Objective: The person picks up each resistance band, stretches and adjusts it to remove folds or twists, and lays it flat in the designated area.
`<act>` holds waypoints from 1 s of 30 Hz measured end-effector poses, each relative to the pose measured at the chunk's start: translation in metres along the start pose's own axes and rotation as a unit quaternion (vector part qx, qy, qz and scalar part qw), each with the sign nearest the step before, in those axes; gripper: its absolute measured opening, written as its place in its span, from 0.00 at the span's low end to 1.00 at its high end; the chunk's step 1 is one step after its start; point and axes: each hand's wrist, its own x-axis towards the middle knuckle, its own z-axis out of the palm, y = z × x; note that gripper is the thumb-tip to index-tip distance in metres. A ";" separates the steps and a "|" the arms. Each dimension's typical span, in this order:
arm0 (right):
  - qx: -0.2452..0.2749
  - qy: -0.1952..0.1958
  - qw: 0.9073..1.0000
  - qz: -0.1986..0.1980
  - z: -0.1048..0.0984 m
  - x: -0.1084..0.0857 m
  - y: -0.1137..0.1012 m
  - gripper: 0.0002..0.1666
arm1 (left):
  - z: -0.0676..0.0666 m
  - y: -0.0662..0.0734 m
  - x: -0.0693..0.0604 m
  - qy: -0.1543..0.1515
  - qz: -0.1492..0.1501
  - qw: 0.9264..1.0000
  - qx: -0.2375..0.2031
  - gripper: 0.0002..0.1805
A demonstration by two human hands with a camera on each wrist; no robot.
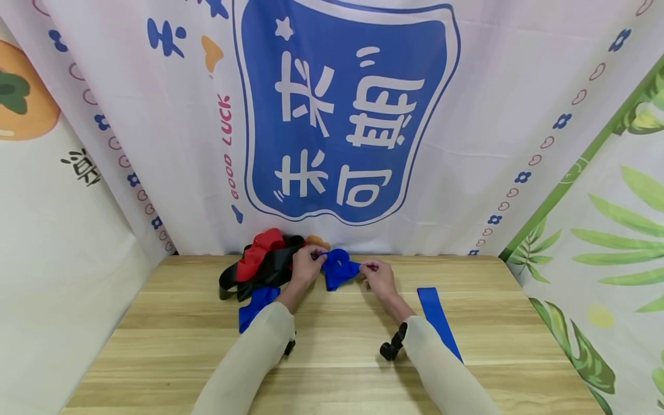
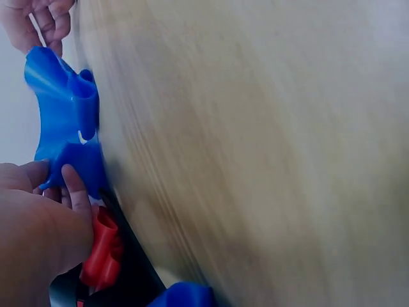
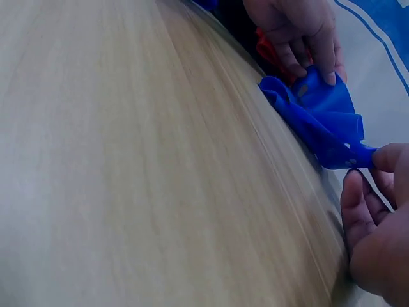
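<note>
Near the table's back edge, a crumpled blue elastic band is stretched between both hands. My left hand pinches its left end between thumb and fingers. At the other end, my right hand pinches a corner, its fingertips together. In the left wrist view the band forms loose folds and a curled loop. The right wrist view shows the band bunched, with small pale marks on it. Red band and black band lie heaped beside my left hand.
Another blue band lies folded left of the left forearm. A flat blue strip lies by the right forearm, which partly covers it. Something orange shows behind the left hand. A printed curtain hangs behind the wooden table.
</note>
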 end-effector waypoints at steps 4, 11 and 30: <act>0.025 -0.001 0.999 0.024 -0.004 -0.001 -0.001 0.07 | -0.003 0.003 -0.001 0.004 -0.016 0.999 -0.033 0.03; 0.084 -0.013 0.995 0.041 -0.013 -0.003 -0.004 0.08 | -0.010 0.009 -0.003 0.009 -0.008 0.996 -0.094 0.04; 0.134 -0.031 0.988 0.071 -0.031 -0.007 -0.013 0.07 | -0.023 0.015 -0.005 0.013 0.014 0.990 -0.138 0.06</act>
